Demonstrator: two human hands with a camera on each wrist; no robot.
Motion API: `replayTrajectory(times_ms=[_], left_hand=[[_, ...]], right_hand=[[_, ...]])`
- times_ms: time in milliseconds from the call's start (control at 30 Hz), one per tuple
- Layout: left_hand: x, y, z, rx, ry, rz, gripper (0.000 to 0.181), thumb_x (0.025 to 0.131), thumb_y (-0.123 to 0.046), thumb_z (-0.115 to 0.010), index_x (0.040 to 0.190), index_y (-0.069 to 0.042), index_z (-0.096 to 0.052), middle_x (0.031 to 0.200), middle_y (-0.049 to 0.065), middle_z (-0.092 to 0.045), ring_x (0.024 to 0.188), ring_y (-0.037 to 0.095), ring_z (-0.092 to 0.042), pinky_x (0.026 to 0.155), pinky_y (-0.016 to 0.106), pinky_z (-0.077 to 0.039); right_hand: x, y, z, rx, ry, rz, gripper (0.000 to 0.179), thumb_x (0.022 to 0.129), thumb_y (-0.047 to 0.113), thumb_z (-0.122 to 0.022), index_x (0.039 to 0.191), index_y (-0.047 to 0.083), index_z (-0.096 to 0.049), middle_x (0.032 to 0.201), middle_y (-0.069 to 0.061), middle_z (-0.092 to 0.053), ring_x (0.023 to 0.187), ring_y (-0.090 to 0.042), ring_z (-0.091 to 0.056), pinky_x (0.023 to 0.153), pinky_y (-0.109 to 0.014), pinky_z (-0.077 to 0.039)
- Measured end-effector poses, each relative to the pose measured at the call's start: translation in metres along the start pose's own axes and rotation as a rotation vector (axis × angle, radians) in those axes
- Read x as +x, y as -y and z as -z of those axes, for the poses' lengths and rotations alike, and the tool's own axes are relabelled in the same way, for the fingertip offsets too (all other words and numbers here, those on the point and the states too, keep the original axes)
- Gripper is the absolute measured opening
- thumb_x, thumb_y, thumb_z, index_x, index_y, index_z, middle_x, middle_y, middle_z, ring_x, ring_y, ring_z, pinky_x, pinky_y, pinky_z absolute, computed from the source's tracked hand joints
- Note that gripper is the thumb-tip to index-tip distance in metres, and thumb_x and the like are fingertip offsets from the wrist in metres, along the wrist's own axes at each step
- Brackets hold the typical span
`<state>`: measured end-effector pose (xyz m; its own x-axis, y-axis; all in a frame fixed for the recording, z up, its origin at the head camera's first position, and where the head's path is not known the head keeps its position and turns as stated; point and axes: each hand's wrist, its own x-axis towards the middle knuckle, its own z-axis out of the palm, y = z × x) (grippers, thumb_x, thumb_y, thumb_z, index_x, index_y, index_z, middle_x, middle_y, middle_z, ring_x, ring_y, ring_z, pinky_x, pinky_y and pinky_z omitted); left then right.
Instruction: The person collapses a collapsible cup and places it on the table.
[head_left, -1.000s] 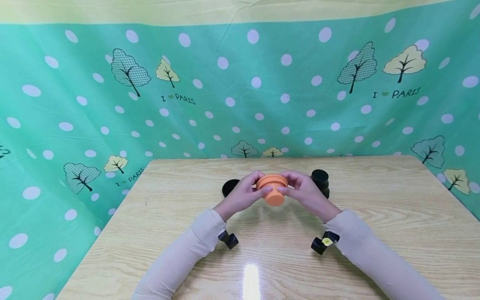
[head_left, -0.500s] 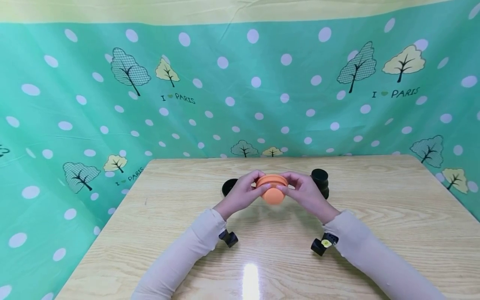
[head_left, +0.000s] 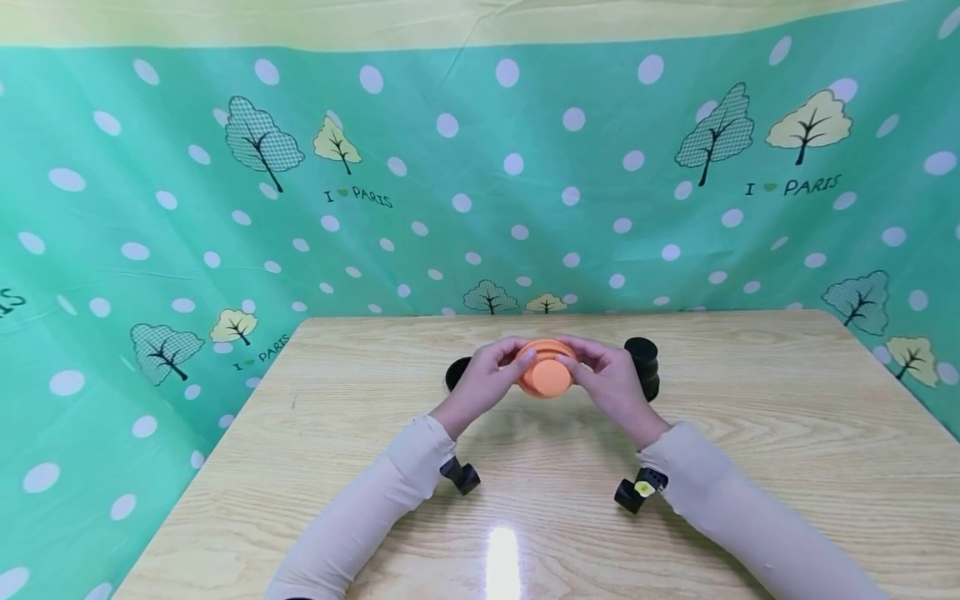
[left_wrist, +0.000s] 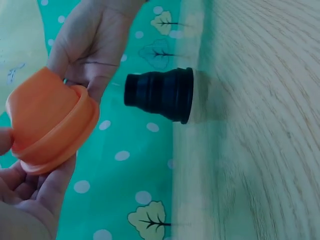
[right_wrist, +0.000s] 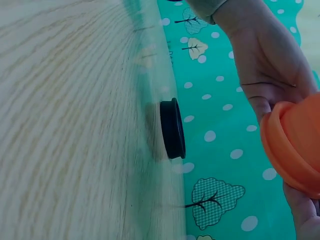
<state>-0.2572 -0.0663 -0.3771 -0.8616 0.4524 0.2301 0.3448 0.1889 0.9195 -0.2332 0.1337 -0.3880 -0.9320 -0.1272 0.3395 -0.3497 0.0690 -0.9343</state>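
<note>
Above the back middle of the table, an orange collapsible cup (head_left: 551, 379) is held by both hands, its small round base facing the head camera. The left hand (head_left: 486, 377) grips its left side, thumb at the folded wall. From the other side the right hand (head_left: 613, 382) holds it, thumb beside the base. The left wrist view shows a wide rim and a folded ridge on the orange cup (left_wrist: 55, 120). The fingers behind the cup are mostly hidden in the head view.
Right of the hands, a black stepped cup (head_left: 642, 367) stands wide end down on the wooden table (head_left: 360, 375). A low black round piece (right_wrist: 173, 129) lies to the left, partly behind the left hand in the head view. A patterned green curtain (head_left: 420, 167) hangs behind.
The orange cup has tipped so that its base turns from pointing down toward the head camera. Both hands have risen slightly with it, and the thumbs have shifted up along its wall.
</note>
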Motion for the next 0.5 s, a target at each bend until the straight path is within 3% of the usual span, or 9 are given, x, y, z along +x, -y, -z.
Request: replayTrajectory(times_ms=[133, 233, 500], left_hand=[[-0.0012, 0.0000, 0.0001, -0.146, 0.066, 0.040, 0.039, 0.098, -0.031, -0.052, 0.128, -0.007, -0.053, 0.111, 0.011, -0.061, 0.096, 0.016, -0.061, 0.082, 0.031, -0.053], [-0.0019, 0.0015, -0.0013, -0.198, 0.091, 0.040, 0.041, 0.098, -0.029, -0.052, 0.133, -0.007, -0.048, 0.116, 0.013, -0.058, 0.100, 0.017, -0.060, 0.086, 0.032, -0.052], [0.0004, -0.0037, -0.0077, -0.128, 0.019, 0.017, 0.036, 0.099, -0.019, -0.049, 0.131, -0.001, -0.048, 0.116, 0.018, -0.061, 0.099, 0.019, -0.060, 0.083, 0.028, -0.052]], right_hand=[[0.0005, 0.0000, 0.0020, 0.015, -0.043, -0.032, 0.038, 0.090, 0.018, -0.065, 0.123, -0.001, -0.061, 0.093, -0.002, -0.066, 0.084, -0.008, -0.064, 0.071, -0.026, -0.056], [0.0008, -0.0004, 0.0034, 0.036, -0.054, -0.053, 0.039, 0.090, 0.019, -0.065, 0.124, 0.000, -0.060, 0.094, -0.003, -0.065, 0.085, -0.009, -0.063, 0.072, -0.026, -0.056], [0.0009, -0.0004, 0.0041, 0.076, -0.074, -0.071, 0.043, 0.090, 0.022, -0.065, 0.125, -0.001, -0.059, 0.106, 0.000, -0.066, 0.089, -0.008, -0.065, 0.074, -0.026, -0.056]])
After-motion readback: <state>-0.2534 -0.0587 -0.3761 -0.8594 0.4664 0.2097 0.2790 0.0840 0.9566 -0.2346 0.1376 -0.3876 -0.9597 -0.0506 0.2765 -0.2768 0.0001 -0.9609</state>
